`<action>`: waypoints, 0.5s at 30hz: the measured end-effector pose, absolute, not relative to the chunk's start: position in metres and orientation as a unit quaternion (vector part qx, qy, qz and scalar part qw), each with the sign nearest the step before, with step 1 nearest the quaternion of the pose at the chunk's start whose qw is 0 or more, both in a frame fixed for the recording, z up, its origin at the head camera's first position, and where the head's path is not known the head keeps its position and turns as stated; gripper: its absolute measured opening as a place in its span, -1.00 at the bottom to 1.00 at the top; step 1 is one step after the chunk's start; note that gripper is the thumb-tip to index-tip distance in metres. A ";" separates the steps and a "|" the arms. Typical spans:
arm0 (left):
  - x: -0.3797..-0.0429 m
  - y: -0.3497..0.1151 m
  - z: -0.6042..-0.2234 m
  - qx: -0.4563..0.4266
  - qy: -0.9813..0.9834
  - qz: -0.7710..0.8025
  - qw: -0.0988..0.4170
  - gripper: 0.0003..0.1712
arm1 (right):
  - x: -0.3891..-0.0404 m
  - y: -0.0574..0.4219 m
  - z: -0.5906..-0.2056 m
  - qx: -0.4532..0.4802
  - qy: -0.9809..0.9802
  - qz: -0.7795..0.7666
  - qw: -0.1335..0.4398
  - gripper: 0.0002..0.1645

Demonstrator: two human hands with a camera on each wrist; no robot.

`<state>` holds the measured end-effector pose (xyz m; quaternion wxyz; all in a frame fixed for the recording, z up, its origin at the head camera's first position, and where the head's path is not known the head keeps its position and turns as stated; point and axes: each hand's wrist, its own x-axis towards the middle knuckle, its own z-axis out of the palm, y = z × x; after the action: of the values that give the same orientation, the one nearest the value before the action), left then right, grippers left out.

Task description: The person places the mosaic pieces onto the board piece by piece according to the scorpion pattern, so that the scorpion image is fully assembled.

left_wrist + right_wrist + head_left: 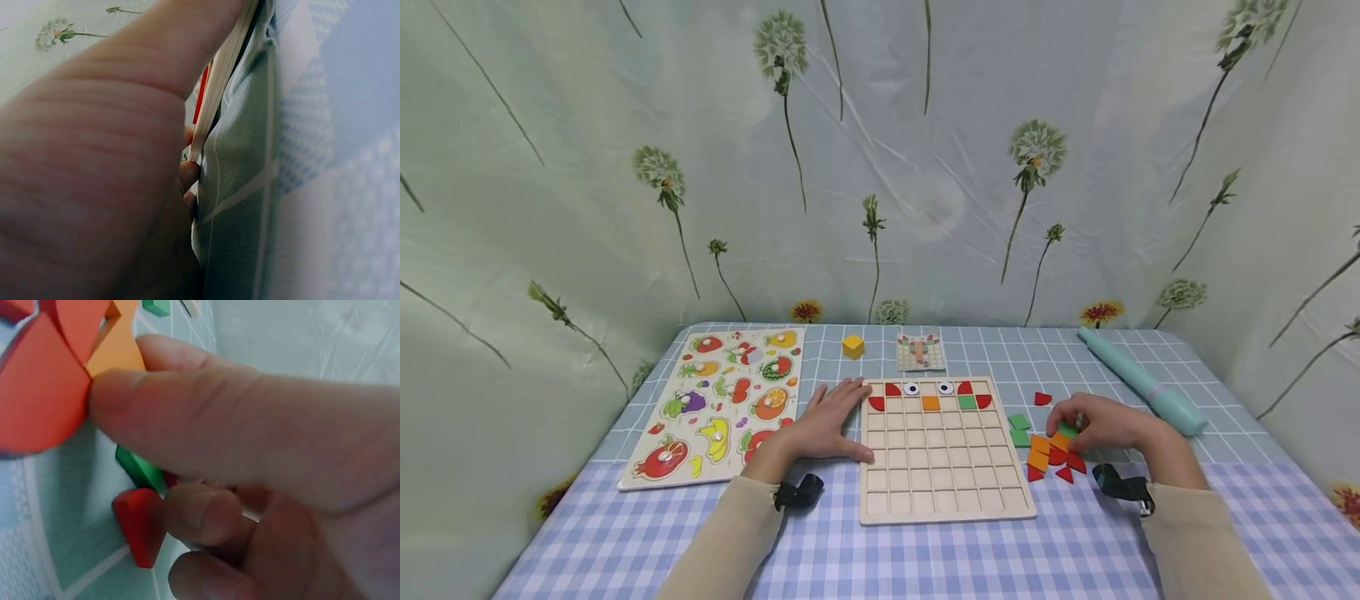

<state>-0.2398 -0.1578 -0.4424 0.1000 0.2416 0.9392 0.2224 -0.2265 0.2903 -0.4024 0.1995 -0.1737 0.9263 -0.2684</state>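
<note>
Step in hand: by its look, drawing one orange piece (117, 353) out of the crowded pile (1038, 460) at the right of the head view
Right grip (1101, 421): thumb and forefinger appeared to pinch the orange piece; whether it was off the counter (985, 562) could not be told
Orange piece: right of centre in the head view, upper left in the right wrist view, at the thumb tip
Pinch: so flat a piece called for fingertips on opposite edges and modest force, lest it tip or spring loose
Red piece (44, 394): lay close by at the upper left of the right wrist view; a straight lift would likely have disturbed it less than a sideways drag
Left grip (827, 425): spread, at the left edge of the grid board (943, 457) in the lower middle of the head view; light steadying suited the board better than a shove
Seated pieces (931, 403): filled some cells in the board's upper rows; a bump there could have unseated them
</note>
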 end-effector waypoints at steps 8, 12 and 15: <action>-0.239 -0.157 -0.445 0.239 0.939 0.223 0.107 0.28 | -0.229 0.286 -0.408 -0.172 0.931 -0.277 0.166 -0.77; -0.237 -0.157 -0.443 0.238 0.939 0.223 0.108 0.28 | -0.230 0.280 -0.410 -0.145 0.934 -0.287 0.155 -0.75; -0.237 -0.158 -0.441 0.238 0.939 0.224 0.105 0.29 | -0.232 0.276 -0.408 -0.134 0.940 -0.284 0.131 -0.76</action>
<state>-0.2370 -0.1577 -0.4413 0.1053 0.2381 0.9391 0.2242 -0.2324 0.2763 -0.4083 0.1311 -0.1340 0.9404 -0.2837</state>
